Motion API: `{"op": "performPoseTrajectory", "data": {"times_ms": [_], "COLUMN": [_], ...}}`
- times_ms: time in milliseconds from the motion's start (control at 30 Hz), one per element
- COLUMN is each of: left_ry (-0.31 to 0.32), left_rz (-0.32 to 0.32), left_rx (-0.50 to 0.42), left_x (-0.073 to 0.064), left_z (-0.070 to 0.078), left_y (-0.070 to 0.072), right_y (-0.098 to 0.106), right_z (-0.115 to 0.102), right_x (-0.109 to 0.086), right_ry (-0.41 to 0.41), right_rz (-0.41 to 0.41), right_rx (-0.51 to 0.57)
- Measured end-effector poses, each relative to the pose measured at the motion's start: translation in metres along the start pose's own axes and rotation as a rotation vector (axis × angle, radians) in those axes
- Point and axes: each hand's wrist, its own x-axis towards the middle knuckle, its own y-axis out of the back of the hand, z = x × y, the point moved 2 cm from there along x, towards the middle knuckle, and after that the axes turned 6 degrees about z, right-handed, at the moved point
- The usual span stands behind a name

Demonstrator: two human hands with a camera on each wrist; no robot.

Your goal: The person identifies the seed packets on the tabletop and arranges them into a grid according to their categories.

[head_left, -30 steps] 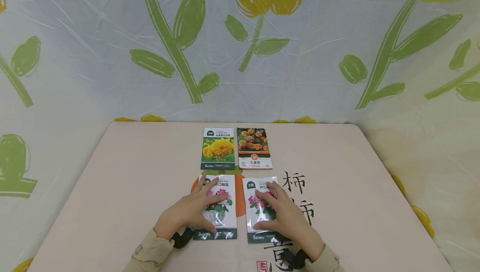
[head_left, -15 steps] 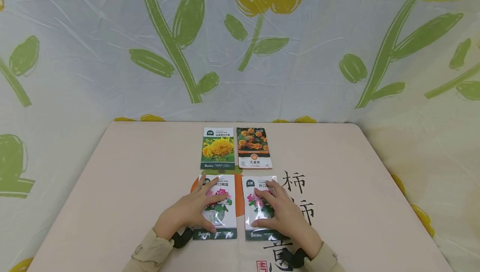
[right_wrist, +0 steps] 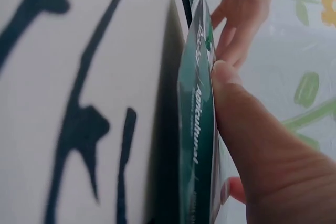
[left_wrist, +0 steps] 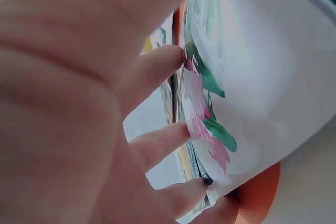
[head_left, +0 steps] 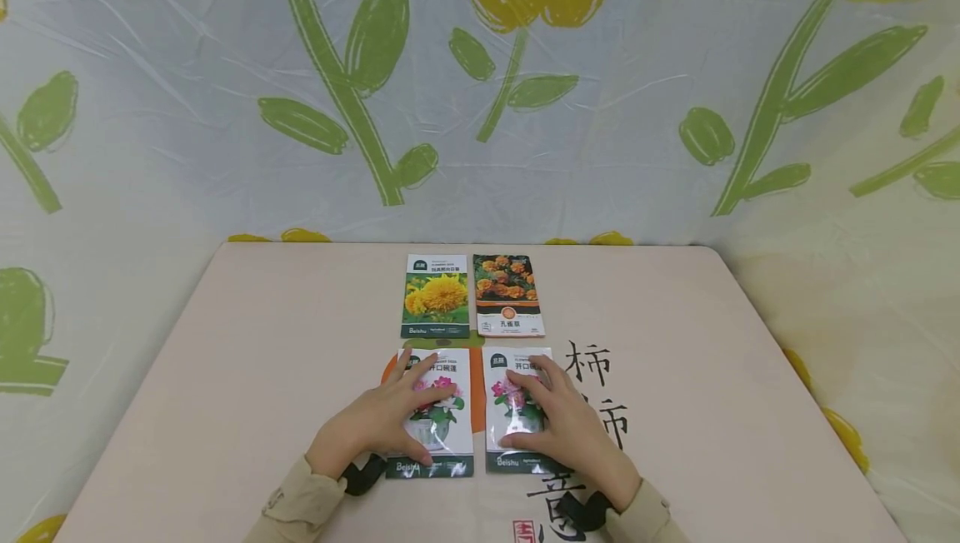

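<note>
Two matching white seed packets with pink flowers and a dark green bottom band lie side by side in the head view. My left hand (head_left: 382, 418) rests on the left lotus seed packet (head_left: 450, 430), fingers spread across its face. On the right lotus seed packet (head_left: 510, 463), my right hand (head_left: 573, 422) presses with fingertips and thumb, covering its right side. A narrow gap separates the two packets. Close up in the left wrist view, fingertips touch the left packet's glossy front (left_wrist: 268, 77). In the right wrist view, the thumb (right_wrist: 236, 98) bears on the right packet near its green band (right_wrist: 197, 103).
Behind them lie a yellow-flower seed packet (head_left: 437, 297) and an orange marigold packet (head_left: 510, 297), forming a second row. The pale pink table (head_left: 285, 335) carries black brush characters (head_left: 588, 364) and a printed orange fruit (head_left: 478, 401). A flower-print cloth (head_left: 600, 151) hangs behind the table.
My right hand has slid the right packet slightly away from me and to the left, bringing its bottom edge nearly level with the left packet's. The left hand has stayed in place.
</note>
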Motion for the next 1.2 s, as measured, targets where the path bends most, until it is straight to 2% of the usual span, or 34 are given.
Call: {"op": "performPoseTrajectory", "data": {"times_ms": [167,300,600,1200], "left_ry": [-0.008,-0.014,-0.017,-0.023], "left_rz": [0.001,0.0,-0.001,-0.002], "left_rx": [0.001,0.001,-0.007,0.008], "left_x": [0.0002,-0.0006,-0.0012,-0.0006], "left_z": [-0.0015,-0.001,0.0007,-0.0004], "left_y": [0.0001,0.0019,0.0041,0.0042], "right_y": [-0.0036,-0.006,-0.0082,-0.0091], "right_z": [0.0056,0.0077,0.0089,0.009], "right_x": [-0.0014,-0.0033,-0.0048,-0.0046], "right_ry": [0.067,0.101,0.101,0.09], "right_rz": [0.012,-0.011,-0.045,-0.041], "right_rx": [0.052,0.06,0.04,0.057]}}
